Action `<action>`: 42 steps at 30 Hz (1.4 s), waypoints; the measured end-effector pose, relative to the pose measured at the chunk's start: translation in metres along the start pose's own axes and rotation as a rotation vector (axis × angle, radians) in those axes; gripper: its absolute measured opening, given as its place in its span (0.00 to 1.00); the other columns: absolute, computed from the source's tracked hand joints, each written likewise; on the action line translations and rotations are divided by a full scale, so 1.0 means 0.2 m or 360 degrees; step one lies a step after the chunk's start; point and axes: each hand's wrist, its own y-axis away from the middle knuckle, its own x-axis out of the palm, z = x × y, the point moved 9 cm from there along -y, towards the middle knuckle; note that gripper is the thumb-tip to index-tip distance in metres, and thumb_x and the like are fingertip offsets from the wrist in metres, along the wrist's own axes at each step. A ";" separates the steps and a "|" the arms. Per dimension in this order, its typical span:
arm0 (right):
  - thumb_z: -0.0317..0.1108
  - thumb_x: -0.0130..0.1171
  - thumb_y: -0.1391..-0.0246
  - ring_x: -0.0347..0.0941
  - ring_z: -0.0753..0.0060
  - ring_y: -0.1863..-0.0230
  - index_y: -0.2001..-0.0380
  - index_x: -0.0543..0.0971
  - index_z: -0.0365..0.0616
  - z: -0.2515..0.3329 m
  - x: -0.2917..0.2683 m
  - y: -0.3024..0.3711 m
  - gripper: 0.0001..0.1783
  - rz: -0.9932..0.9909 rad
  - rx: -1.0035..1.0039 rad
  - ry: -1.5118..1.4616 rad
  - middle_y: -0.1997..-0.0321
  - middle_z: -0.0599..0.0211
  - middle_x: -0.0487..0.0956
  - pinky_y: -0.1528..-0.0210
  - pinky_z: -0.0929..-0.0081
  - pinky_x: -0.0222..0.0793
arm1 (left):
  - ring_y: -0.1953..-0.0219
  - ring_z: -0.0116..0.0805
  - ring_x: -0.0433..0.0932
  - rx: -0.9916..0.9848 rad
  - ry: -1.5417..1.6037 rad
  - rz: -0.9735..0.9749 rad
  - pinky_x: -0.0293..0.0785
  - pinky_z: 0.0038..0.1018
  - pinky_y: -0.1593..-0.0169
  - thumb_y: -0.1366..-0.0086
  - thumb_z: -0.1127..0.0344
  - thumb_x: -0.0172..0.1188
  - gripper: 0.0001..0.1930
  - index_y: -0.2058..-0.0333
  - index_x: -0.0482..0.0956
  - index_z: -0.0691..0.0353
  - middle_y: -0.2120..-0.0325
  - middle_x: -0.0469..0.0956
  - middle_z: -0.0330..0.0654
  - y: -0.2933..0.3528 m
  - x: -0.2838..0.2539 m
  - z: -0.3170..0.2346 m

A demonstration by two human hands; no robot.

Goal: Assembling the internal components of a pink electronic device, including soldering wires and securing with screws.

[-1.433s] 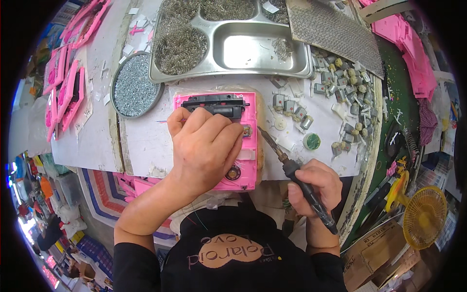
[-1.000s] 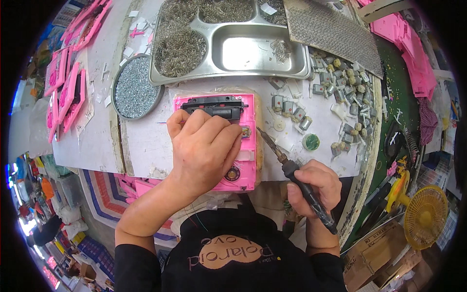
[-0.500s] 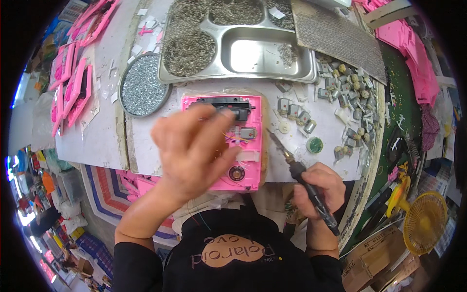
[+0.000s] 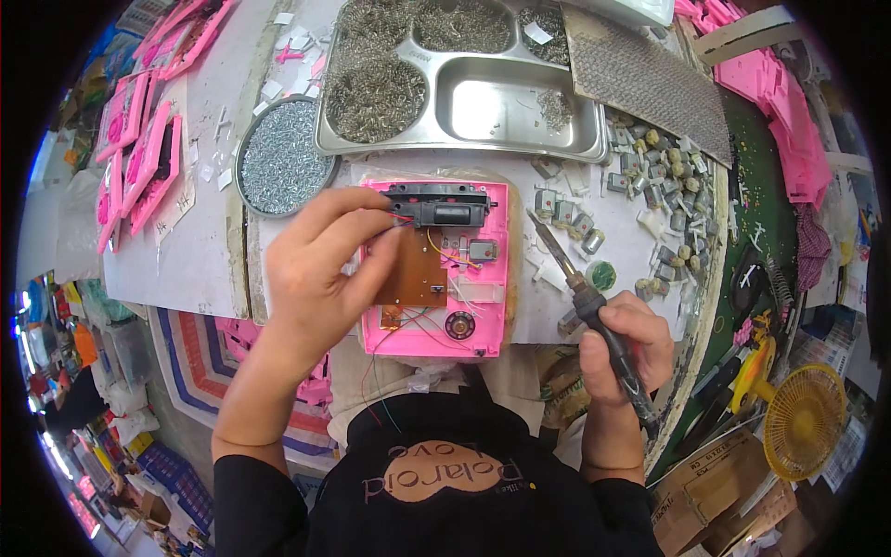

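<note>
**Head view: fingers at the wires, iron held off to the side**

The head view showed the left hand (image 4: 320,269) bent over the pink housing (image 4: 436,269), its fingertips (image 4: 382,215) pinched at the thin red wire beside the black module (image 4: 436,204) along the housing's top edge. The right hand (image 4: 617,348) was closed in a fist round the handle of the soldering iron (image 4: 580,292), tip pointing up and left, hanging just off the housing's right edge — not touching it. The housing itself lay open on the white worktop (image 4: 186,269), directly in front of the person, with a brown circuit board (image 4: 415,269) inside and a small round part near its lower edge.

Done well, I'd judge, this called for the wire to be held still against its pad before the hot tip came in, with fingers kept clear of the joint and the iron kept off the pink plastic.

Further out sat a round dish of screws (image 4: 283,158), a steel compartment tray (image 4: 464,93) heaped with small metal parts, and scattered little motors (image 4: 650,176) on the right.

Hard to read — whether the fingertips truly gripped the wire or only pressed it; the palm hid the board's left side, and the solder points were too small to make out.
</note>
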 end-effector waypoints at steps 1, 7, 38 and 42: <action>0.26 0.71 0.48 0.71 0.70 0.80 0.57 0.78 0.37 0.00 0.01 0.00 0.16 0.0016 0.0000 -0.0004 0.78 0.65 0.77 0.77 0.75 0.64 | 0.72 0.26 0.83 -0.0109 0.0175 0.0052 0.76 0.21 0.71 0.40 0.79 0.67 0.05 0.64 0.84 0.67 0.66 0.84 0.42 0.01 0.04 0.02; 0.24 0.73 0.49 0.79 0.67 0.68 0.48 0.78 0.36 -0.04 0.12 -0.05 0.24 0.0084 0.0148 -0.0173 0.67 0.60 0.83 0.64 0.73 0.74 | 0.71 0.19 0.79 -0.0998 0.1210 0.0159 0.75 0.17 0.68 0.34 0.79 0.65 0.05 0.60 0.81 0.69 0.65 0.85 0.41 0.12 0.29 0.18; 0.24 0.74 0.56 0.70 0.64 0.78 0.61 0.79 0.41 0.08 0.26 -0.21 0.18 0.0511 -0.0219 0.0081 0.77 0.66 0.76 0.70 0.66 0.67 | 0.71 0.42 0.80 -0.0511 0.0429 0.0256 0.79 0.34 0.67 0.45 0.76 0.68 0.04 0.72 0.81 0.68 0.67 0.75 0.46 0.06 0.20 0.11; 0.23 0.74 0.59 0.69 0.63 0.80 0.60 0.80 0.43 0.07 0.30 -0.18 0.20 0.0558 -0.0261 0.0110 0.78 0.68 0.75 0.71 0.67 0.68 | 0.71 0.43 0.79 -0.0531 0.0435 0.0265 0.79 0.34 0.67 0.45 0.76 0.67 0.04 0.72 0.80 0.68 0.67 0.75 0.46 0.06 0.21 0.12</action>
